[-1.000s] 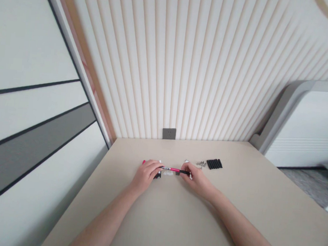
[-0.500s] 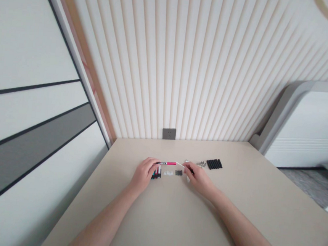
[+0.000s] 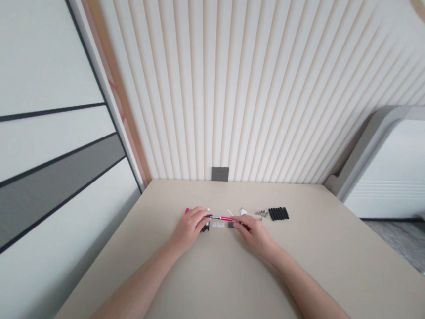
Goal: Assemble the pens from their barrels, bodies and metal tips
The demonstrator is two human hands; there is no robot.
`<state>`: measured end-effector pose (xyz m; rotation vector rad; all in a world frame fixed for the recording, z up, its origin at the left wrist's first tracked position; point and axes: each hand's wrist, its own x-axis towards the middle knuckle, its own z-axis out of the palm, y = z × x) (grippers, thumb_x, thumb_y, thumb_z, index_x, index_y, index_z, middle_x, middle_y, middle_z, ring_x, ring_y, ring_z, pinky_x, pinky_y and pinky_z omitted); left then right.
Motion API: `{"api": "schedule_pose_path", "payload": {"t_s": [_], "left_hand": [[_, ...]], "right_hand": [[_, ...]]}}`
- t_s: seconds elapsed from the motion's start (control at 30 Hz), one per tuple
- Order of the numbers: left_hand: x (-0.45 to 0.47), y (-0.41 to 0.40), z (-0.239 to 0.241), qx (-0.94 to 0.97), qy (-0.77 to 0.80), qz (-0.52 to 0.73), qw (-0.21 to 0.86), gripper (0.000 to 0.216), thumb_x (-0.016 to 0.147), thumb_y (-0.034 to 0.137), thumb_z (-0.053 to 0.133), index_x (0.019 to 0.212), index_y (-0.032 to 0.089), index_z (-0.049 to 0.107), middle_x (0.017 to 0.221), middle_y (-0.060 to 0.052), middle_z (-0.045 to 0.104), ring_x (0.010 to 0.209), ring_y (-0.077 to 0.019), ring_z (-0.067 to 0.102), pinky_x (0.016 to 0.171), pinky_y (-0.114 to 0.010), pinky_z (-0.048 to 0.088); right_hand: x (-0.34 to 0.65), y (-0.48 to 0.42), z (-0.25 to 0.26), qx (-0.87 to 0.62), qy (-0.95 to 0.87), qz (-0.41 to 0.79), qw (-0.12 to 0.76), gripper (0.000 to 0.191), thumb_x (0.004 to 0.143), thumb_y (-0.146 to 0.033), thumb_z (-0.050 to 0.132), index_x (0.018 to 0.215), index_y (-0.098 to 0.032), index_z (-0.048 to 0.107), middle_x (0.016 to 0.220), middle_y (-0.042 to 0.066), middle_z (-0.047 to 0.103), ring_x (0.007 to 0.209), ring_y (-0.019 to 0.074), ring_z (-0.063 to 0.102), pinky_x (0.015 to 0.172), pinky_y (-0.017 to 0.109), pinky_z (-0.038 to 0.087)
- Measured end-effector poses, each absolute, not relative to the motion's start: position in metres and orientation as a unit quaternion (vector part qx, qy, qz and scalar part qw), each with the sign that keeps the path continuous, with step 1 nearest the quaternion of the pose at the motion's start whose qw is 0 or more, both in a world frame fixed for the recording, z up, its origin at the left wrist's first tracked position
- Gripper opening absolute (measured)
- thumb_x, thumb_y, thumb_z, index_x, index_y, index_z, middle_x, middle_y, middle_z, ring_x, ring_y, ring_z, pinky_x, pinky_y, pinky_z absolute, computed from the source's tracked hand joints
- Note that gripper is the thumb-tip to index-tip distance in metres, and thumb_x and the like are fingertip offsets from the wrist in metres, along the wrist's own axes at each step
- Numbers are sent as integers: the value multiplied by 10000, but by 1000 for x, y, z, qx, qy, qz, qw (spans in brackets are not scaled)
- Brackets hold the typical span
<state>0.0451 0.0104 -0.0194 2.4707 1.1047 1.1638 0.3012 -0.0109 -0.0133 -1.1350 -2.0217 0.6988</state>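
A slim pink and black pen (image 3: 225,219) lies level between my two hands above the table. My left hand (image 3: 190,224) is closed round its dark end. At the pink end, my right hand (image 3: 253,231) pinches with thumb and fingers; whether a small part is also in them is hidden. Coloured and black pen parts (image 3: 205,227) stick out partly from under my left hand. Between the hands lie small white pieces (image 3: 218,225) and small dark grey pieces (image 3: 230,225), the latter partly covered by my right fingers.
Behind my right hand lie a thin white stick (image 3: 230,212), white parts (image 3: 243,211) and small metal pieces (image 3: 261,213). Several black tubes (image 3: 278,213) sit in a row farther right. The beige table (image 3: 208,288) meets a ribbed wall with a socket (image 3: 219,173).
My right hand has moved left onto the pink end of the pen. The thin white stick shows apart from the hand. The pen has come slightly lower and right.
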Motion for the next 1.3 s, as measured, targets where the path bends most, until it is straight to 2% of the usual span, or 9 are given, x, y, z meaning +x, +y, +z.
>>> {"api": "schedule_pose_path", "payload": {"t_s": [0.2,0.3,0.5,0.7,1.03,1.3], "left_hand": [[46,10,-18,838,357,398,107,171,968,241,486,1066,215,623,1011,-59,678,980,-187,638,880,-327,509],[48,7,-16,840,346,400,120,163,957,249,508,1069,214,621,987,-58,680,974,-190,637,870,-322,508],[50,3,-17,833,366,394,129,188,959,282,503,1110,221,598,953,-41,685,815,-161,647,789,-292,515],[52,3,-20,827,370,404,127,176,951,303,526,1081,212,603,907,-36,688,808,-165,651,773,-283,513],[51,1,-12,803,389,425,152,128,941,275,526,1015,209,607,942,-30,698,787,-148,655,758,-264,515],[51,1,-10,781,415,444,141,112,941,272,518,986,206,597,921,-34,697,796,-155,648,756,-278,508]], "right_hand": [[301,-13,-15,-443,-780,295,329,257,949,-338,515,987,-189,720,897,49,718,794,173,623,724,264,441],[300,-15,-13,-428,-794,303,307,257,954,-332,510,977,-190,722,899,46,721,805,174,627,732,262,440],[297,-19,-8,-404,-821,295,273,281,976,-324,472,954,-195,721,894,40,714,806,164,626,746,250,432],[296,-17,-10,-393,-836,283,258,305,983,-345,461,943,-193,723,870,45,700,809,166,628,749,250,425],[298,-17,-11,-415,-828,262,271,261,965,-330,488,949,-209,719,881,37,716,800,167,634,743,256,437],[316,-6,-13,-505,-796,182,279,225,941,-304,502,923,-201,702,891,44,709,828,184,639,760,279,432]]}}
